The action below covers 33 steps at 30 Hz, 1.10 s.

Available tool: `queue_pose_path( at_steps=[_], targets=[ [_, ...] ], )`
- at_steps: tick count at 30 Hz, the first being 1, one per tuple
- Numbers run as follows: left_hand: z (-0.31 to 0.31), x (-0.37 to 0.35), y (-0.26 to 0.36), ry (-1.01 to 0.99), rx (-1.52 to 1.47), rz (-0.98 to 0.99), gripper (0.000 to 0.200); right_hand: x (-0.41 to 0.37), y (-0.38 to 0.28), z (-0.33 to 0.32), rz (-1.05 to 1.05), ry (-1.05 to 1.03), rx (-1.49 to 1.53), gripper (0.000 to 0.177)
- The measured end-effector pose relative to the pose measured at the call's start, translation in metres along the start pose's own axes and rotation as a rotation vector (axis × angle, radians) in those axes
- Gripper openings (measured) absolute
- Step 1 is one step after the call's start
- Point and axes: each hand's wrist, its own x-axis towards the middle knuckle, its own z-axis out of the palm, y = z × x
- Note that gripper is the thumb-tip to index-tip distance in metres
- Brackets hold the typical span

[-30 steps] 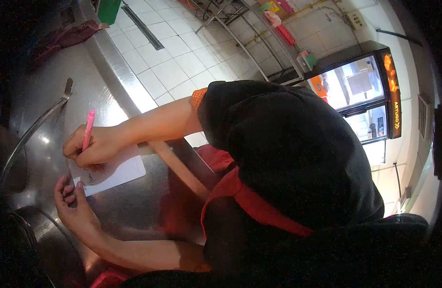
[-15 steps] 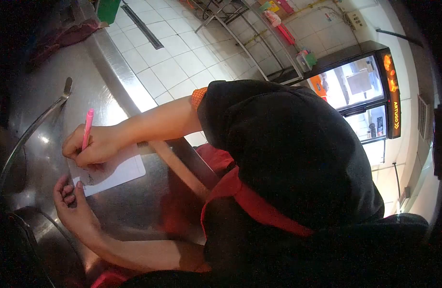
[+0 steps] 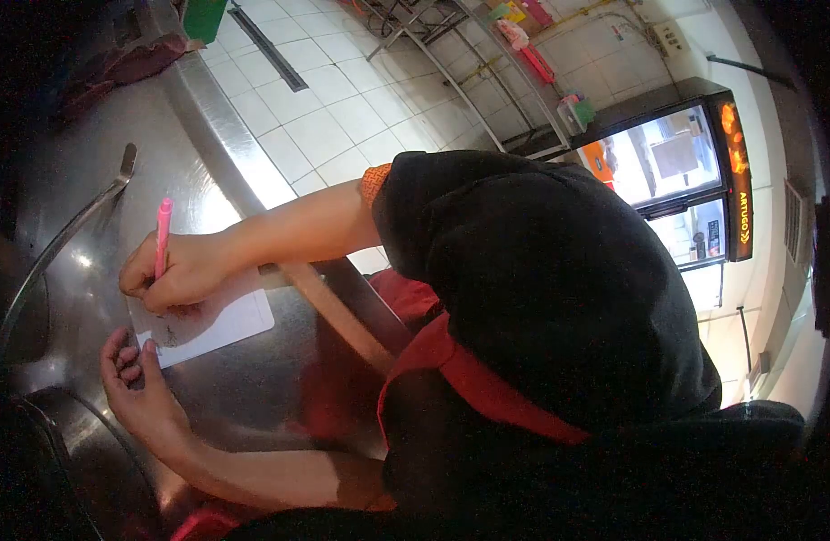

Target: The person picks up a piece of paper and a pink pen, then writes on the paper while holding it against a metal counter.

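Note:
The white paper lies on the metal counter, with small dark marks near its left end. My right hand is closed around a pink pen, held upright over the upper left part of the paper. The pen's lower tip is hidden by the fingers. At the paper's lower left corner is my left hand, turned partly palm up. Its thumb touches the corner, while the other fingers are loosely curled beside the edge and not closed round anything.
A curved metal rod crosses the counter at the left. Dark reddish cloth and a green object are at the upper left. Beyond the counter are a tiled floor, a metal rack and a lit glass-door fridge.
My right hand and the pen have shifted very slightly, and the pen's top has moved a little left and up. My left hand stays at the paper's corner.

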Motion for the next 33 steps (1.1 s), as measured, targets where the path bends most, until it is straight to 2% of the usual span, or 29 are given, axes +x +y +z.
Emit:
queue_pose_path(
  at_steps=[3, 8, 15, 24, 26, 29, 33],
  targets=[
    [0.0005, -0.0004, 0.0011, 0.002, 0.006, 0.003, 0.029, -0.0007, -0.0015, 0.0004, 0.073, 0.008, 0.023, 0.017],
    [-0.0002, 0.0013, -0.0029, -0.003, 0.022, -0.004, 0.029, 0.0013, 0.0054, -0.0009, 0.001, 0.019, -0.028, 0.017],
    [0.001, 0.002, -0.0063, 0.009, -0.002, 0.012, 0.029, 0.0001, 0.0038, -0.0009, 0.053, 0.025, 0.023, 0.017],
    [0.0016, 0.0038, -0.0022, 0.008, 0.05, 0.013, 0.028, -0.0004, 0.0009, -0.0018, -0.01, 0.049, 0.015, 0.017],
    [0.0018, 0.004, -0.0042, 0.012, 0.049, 0.025, 0.028, -0.0008, 0.0038, -0.0021, 0.022, 0.07, 0.095, 0.017],
    [0.0018, 0.0032, -0.0039, 0.014, 0.028, 0.03, 0.028, -0.0016, 0.0014, -0.0014, -0.059, 0.066, 0.034, 0.017],
    [0.0027, 0.0039, -0.0071, 0.009, -0.025, 0.005, 0.028, -0.0015, 0.0015, -0.0017, -0.055, 0.057, 0.0, 0.017]
  ],
)
